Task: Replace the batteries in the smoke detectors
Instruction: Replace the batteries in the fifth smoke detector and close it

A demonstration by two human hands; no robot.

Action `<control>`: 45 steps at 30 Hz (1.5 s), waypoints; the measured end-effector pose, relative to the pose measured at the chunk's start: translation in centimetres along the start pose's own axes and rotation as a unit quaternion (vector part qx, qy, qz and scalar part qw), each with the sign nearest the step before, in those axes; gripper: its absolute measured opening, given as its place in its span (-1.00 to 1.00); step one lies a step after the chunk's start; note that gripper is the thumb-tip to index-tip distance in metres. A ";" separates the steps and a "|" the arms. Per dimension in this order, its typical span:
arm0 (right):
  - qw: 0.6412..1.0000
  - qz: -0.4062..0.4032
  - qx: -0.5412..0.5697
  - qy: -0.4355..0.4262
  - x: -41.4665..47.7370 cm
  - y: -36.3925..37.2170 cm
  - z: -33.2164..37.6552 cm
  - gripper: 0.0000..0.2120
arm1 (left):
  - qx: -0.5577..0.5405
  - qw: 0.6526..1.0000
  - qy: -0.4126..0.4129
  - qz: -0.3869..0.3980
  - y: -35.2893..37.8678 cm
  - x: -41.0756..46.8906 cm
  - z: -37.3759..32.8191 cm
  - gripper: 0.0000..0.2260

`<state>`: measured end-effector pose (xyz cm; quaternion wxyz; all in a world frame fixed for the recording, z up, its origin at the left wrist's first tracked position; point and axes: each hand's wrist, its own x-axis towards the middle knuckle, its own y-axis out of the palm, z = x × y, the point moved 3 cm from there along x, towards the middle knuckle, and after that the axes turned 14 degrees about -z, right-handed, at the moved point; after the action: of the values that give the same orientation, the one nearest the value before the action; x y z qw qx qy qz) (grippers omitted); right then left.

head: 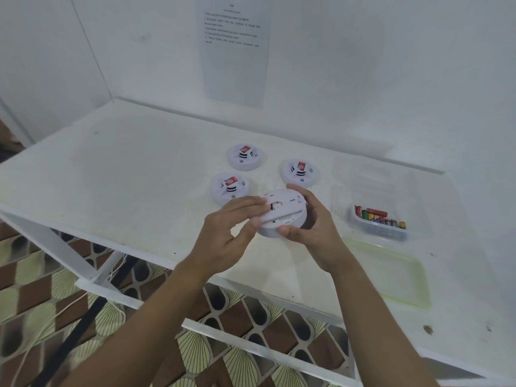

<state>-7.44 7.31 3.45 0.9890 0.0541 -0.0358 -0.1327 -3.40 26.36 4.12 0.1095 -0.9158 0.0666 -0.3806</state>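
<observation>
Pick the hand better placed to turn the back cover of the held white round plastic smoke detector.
Left. The right hand grips the white round plastic smoke detector round its rim, steadying it; the left hand lies with straight fingers on the back cover, likely free to twist it.

Bright, even, soft light, faint shadows, slight overall blur, wide-angle bending at the edges
</observation>
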 end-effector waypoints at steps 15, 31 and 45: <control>0.994 -0.064 -0.086 0.029 -0.4 1.8 -0.4 -0.70 | -0.153 0.931 -0.311 -0.112 -0.4 0.9 1.5 -0.75; 0.986 -0.099 -0.125 -0.043 -0.7 2.4 0.5 -0.61 | -0.174 0.930 -0.323 0.009 0.4 0.6 1.5 -0.30; 0.985 -0.084 -0.146 -0.040 -0.4 2.8 0.1 -0.65 | -0.174 0.924 -0.342 0.005 0.3 0.1 2.7 -0.33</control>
<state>-7.14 10.06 3.88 0.9693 -0.0939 -0.0513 -0.2214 -1.49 26.48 2.26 -0.0336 -0.9946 0.0947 -0.0265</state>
